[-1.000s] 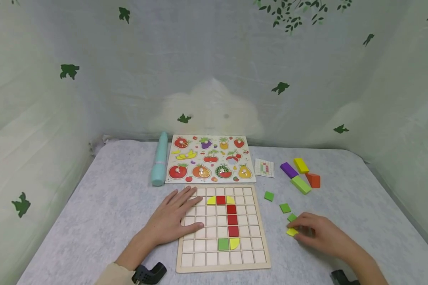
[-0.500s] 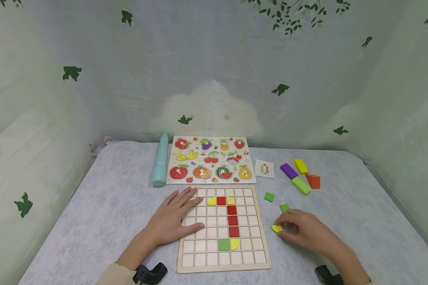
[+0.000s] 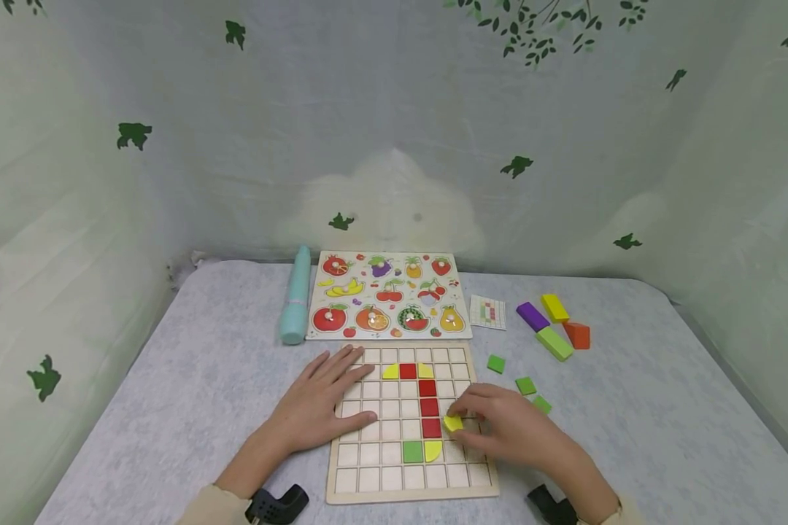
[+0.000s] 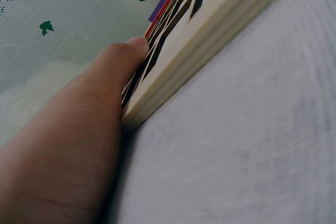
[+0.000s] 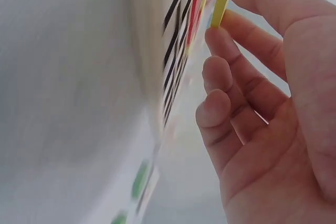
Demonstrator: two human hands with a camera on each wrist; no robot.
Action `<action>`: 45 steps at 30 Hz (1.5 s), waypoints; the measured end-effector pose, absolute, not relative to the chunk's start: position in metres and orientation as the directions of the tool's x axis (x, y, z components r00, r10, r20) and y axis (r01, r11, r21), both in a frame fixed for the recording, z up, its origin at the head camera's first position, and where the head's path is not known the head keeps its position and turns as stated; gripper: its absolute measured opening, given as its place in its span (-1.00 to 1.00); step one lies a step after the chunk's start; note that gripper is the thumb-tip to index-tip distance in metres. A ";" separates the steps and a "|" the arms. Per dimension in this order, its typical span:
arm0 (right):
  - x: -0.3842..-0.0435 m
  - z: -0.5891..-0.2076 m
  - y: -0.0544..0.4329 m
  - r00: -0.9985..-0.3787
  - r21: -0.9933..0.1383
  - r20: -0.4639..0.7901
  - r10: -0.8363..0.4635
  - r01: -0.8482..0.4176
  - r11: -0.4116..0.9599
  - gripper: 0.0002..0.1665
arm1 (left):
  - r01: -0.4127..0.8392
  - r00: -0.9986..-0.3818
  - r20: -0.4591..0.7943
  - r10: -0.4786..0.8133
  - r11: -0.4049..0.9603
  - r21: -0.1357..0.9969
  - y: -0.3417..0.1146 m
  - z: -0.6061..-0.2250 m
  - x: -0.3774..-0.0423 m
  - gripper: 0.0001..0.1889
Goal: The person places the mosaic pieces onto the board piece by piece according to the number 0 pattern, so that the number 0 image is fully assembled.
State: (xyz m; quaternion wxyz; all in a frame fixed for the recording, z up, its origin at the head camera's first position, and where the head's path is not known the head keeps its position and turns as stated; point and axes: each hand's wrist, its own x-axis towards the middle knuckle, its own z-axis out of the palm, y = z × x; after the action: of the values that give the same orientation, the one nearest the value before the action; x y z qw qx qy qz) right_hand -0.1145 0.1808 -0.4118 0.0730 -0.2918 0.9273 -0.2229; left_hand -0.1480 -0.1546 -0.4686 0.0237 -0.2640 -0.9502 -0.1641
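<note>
Left hand [image 3: 315,410] spread over left edge of grid board [image 3: 369,478], lower centre, grip relaxed, right hand [image 3: 511,428] angled in from lower right, grip pinching yellow piece [image 3: 453,424] over board

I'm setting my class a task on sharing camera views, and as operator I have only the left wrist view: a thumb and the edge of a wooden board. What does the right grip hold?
Observer: The right grip pinches a small yellow piece, as the head view shows.

Operator: Thanks. My view cuts off most of the board. How many red tiles are on it?

Observer: Four.

Operator: And what lies just beyond the board, on the side away from the person?

Observer: A fruit puzzle, lying flat, with fruits pictured in rows.
</note>
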 end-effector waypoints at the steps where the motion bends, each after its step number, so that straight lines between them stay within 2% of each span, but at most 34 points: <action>1: -0.114 -0.412 0.175 -0.813 -0.454 -0.007 -0.582 -0.516 0.727 -0.73 | 0.510 -0.859 0.132 0.494 0.807 0.298 -0.155 -0.469 -0.148 -0.12; 9: -0.113 -0.414 0.134 -0.751 -0.421 0.009 -0.660 -0.602 0.678 -0.74 | 0.505 -0.862 0.124 0.491 0.813 0.290 -0.155 -0.469 -0.148 -0.11; 18: -0.106 -0.419 0.107 -0.718 -0.383 -0.006 -0.696 -0.641 0.665 -0.74 | 0.512 -0.858 0.132 0.496 0.811 0.284 -0.156 -0.470 -0.149 -0.12; 33: -0.105 -0.421 0.101 -0.708 -0.353 0.002 -0.706 -0.661 0.662 -0.71 | 0.520 -0.854 0.140 0.501 0.809 0.275 -0.157 -0.468 -0.149 -0.12; 36: -0.105 -0.420 0.105 -0.717 -0.364 0.004 -0.697 -0.650 0.667 -0.72 | 0.518 -0.855 0.140 0.499 0.810 0.275 -0.157 -0.469 -0.149 -0.12; 45: -0.121 -0.411 0.137 -0.801 -0.357 0.052 -0.596 -0.572 0.738 -0.69 | 0.516 -0.856 0.135 0.499 0.807 0.288 -0.155 -0.470 -0.148 -0.12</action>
State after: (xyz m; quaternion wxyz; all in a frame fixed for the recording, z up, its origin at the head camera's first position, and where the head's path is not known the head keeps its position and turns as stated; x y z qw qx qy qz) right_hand -0.1208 0.1375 -0.4113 0.0327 -0.3135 0.9317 -0.1806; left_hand -0.1481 -0.1554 -0.4705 0.0265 -0.2668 -0.9502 -0.1589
